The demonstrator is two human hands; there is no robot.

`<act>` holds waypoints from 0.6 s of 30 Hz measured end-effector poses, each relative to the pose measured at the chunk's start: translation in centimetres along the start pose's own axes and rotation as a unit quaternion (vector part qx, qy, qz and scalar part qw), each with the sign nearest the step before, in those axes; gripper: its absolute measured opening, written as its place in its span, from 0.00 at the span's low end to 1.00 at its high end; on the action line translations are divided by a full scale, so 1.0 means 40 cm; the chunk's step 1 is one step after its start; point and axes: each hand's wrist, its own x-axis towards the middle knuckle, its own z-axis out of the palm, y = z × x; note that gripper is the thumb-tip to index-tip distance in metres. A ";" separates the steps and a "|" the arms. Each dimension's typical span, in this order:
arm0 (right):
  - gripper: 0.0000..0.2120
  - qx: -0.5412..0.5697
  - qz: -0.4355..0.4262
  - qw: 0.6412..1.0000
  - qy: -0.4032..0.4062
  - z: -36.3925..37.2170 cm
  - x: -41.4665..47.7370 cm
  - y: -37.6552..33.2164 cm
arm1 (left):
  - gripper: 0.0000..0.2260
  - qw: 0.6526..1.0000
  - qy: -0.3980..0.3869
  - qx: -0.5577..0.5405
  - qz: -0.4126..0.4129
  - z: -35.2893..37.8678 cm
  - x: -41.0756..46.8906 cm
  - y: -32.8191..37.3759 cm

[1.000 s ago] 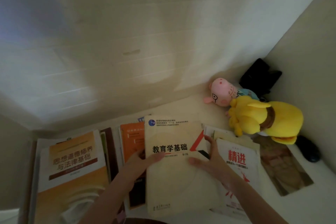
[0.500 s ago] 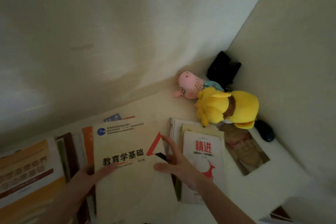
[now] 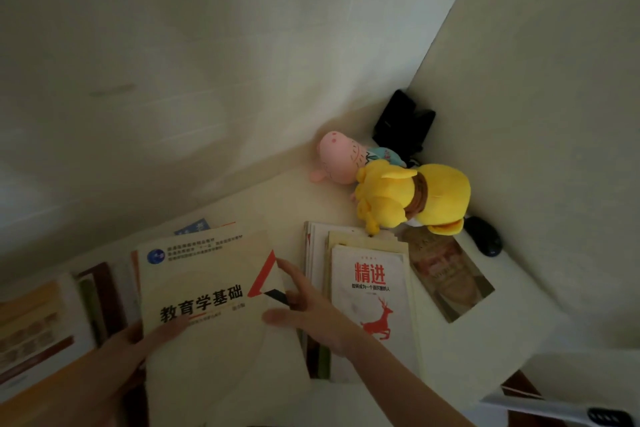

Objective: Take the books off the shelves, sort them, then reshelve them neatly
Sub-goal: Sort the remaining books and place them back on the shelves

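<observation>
Head view: the cream textbook (image 3: 207, 288) lies at lower centre of the frame, its long axis running bottom to top. The left hand (image 3: 138, 347) pinches its lower left edge, thumb on the cover. The right hand (image 3: 308, 315), fingers spread and straight, touches its right edge, seemingly without gripping. The red-deer book (image 3: 370, 305) lies just right of that hand.

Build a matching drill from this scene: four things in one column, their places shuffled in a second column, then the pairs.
1. cream textbook
2. red-deer book
3. yellow plush toy
4. black mouse

a. on the white surface by the right wall
b. topping a stack of books
c. gripped by the left hand
d. against the pink pig plush

Pairs: 1-c, 2-b, 3-d, 4-a.
</observation>
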 end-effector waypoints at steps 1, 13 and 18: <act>0.35 0.002 0.001 1.000 0.000 -0.002 0.002 -0.002 | 0.21 1.000 0.003 0.005 0.012 0.007 0.002 0.003; 0.38 0.051 0.035 0.998 0.033 -0.015 0.044 -0.002 | 0.10 0.994 0.026 0.018 0.102 0.050 0.024 0.039; 0.31 0.083 0.071 0.991 0.078 -0.005 0.064 0.011 | 0.24 0.993 0.006 0.028 0.114 0.055 0.021 0.059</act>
